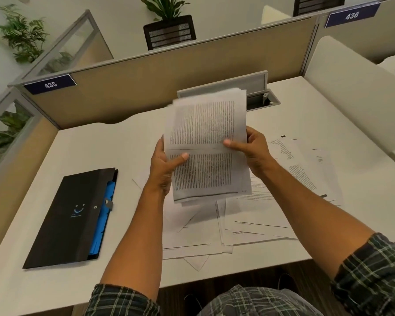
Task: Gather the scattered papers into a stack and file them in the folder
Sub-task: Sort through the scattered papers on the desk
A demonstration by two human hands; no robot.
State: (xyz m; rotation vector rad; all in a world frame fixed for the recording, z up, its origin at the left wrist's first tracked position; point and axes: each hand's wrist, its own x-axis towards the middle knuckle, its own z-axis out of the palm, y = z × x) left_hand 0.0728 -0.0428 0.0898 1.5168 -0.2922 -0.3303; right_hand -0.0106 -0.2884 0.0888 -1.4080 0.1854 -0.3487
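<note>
A stack of printed papers [205, 133] is held upright above the white desk [100, 147], its top edge blurred. My left hand [163, 165] grips its left side with the thumb on the front page. My right hand [251, 151] grips the right side the same way. Below and to the right, several loose papers [255, 215] lie fanned out and overlapping on the desk. A black folder [71, 217] with a blue inner lining lies shut flat at the left, apart from both hands.
Tan cubicle partitions [135, 87] labelled 435 and 436 wall the desk at the back and left. A grey cable hatch [260, 94] stands raised behind the stack. A white divider [351, 92] rises on the right. The desk's front edge runs just above my lap.
</note>
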